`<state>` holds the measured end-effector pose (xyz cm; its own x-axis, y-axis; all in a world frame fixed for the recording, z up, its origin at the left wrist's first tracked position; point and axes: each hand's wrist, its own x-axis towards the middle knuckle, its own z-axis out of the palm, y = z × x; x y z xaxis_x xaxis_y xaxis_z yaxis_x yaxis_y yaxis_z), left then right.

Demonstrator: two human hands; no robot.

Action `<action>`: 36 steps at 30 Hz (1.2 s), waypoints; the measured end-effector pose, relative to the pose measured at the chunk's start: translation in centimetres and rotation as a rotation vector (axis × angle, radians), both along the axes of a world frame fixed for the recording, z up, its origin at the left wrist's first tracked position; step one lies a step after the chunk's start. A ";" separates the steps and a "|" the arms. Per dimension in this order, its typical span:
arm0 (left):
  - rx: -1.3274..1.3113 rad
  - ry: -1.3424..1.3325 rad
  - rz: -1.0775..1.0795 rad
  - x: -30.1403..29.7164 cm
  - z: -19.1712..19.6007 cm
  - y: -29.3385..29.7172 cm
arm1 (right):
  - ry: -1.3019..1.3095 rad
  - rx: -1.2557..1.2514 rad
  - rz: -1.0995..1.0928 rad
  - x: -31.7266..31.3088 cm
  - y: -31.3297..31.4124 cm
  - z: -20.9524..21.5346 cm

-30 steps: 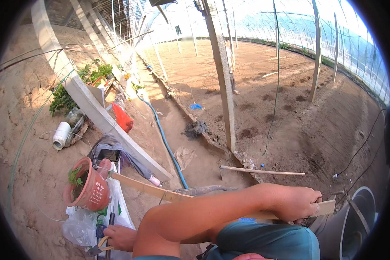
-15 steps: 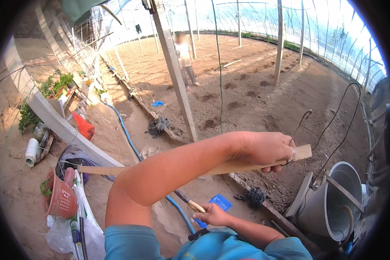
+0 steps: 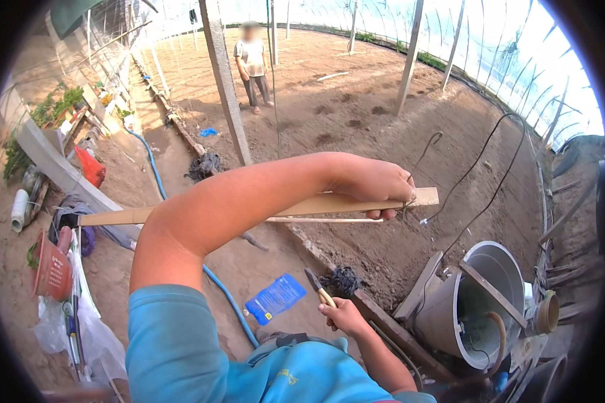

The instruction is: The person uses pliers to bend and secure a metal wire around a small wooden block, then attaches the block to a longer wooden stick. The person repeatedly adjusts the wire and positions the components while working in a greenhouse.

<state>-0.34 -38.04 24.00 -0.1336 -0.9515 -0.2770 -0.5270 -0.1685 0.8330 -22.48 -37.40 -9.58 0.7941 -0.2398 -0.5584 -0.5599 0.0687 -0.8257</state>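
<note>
My left hand (image 3: 383, 188) reaches across in front of me, its fingers closed round the right end of a long, flat wooden board (image 3: 316, 203). The board runs leftward under my forearm to a dark piece at its left end. A thin bent wire (image 3: 425, 151) with a hooked tip rises beside this hand. Lower down, my right hand (image 3: 343, 316) is closed on the pale wooden handle of a knife (image 3: 321, 289); its dark blade points up and to the left. A blue printed packet (image 3: 275, 297) lies on the ground left of the knife.
A large grey bucket (image 3: 487, 305) with a wood strip across it stands at right. A blue hose (image 3: 225, 299) crosses the ground. Concrete posts (image 3: 225, 87) stand about the soil. Another person (image 3: 252, 64) stands farther off. A red basket (image 3: 52, 269) is at left.
The view has shifted, and most things sit farther left. My right hand's knife now points more steeply upward, away from the packet, which shows fully. My left hand still holds the board.
</note>
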 end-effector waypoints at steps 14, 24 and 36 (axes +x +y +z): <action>0.034 0.006 -0.028 -2.7 -0.3 0.1 | 0.040 0.041 0.004 -4.3 -0.1 -0.5; 0.030 -0.005 -0.023 -2.8 -0.2 0.5 | 0.031 0.044 -0.051 -5.1 -0.4 -1.3; 0.058 0.035 0.008 -3.2 -1.2 1.3 | -0.372 -0.137 0.054 0.3 0.2 3.7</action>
